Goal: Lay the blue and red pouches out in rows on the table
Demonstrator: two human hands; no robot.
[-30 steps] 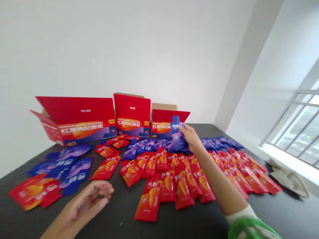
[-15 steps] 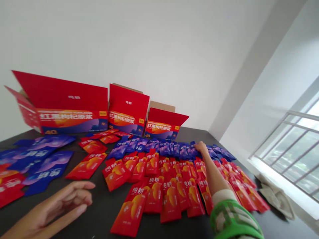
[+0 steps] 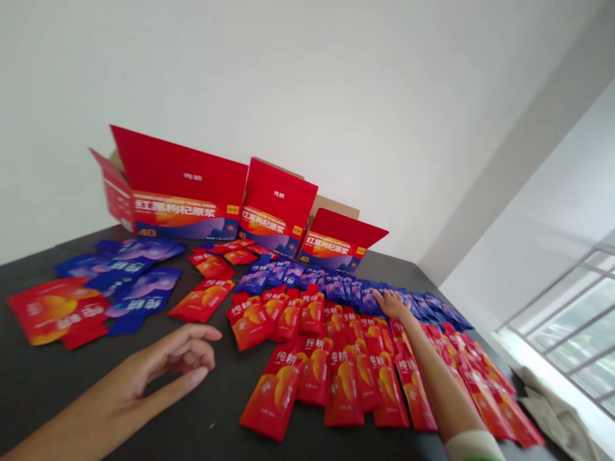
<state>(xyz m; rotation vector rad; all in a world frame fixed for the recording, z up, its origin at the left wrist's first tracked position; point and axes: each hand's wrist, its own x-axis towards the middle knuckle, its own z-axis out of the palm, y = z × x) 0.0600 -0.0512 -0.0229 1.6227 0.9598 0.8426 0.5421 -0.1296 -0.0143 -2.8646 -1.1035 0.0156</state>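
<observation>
My left hand hovers over the dark table, its fingers loosely curled, thumb apart, and nothing between them. Near it lie a red pouch and a pile of blue pouches. Far to the right, my right hand rests on the row of small blue pouches, touching them with its fingers a little apart; I see no pouch lifted in it. In front of that row, red pouches with orange fruit prints lie in overlapping rows, some hidden under my right forearm.
Three open red cartons stand along the wall: a wide one, a middle one and a smaller one. Red pouches lie at the left. A beige cloth lies at the right, below a barred window.
My view has turned left and tilted, so the cartons and pouches appear further right. My right hand stays at the blue row with its fingers more spread. My left hand remains loosely curled.
</observation>
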